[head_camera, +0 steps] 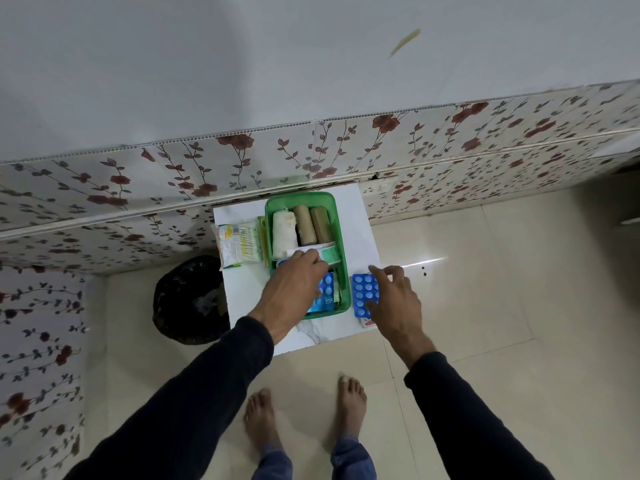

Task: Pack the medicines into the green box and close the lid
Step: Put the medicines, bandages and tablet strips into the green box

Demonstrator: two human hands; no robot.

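Packing meds: strip could slip off table edge.
Left hand (294,289) reaches inside green box (341,258) (grip unclear); right hand (391,299), fingers spread, rests on blue blister strip (363,292) beside box, w/ lid unseen.

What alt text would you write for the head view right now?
A person's left hand reaches into an open green plastic box holding three bandage rolls, while the right hand rests on a blue blister strip of tablets beside it on a small white table.
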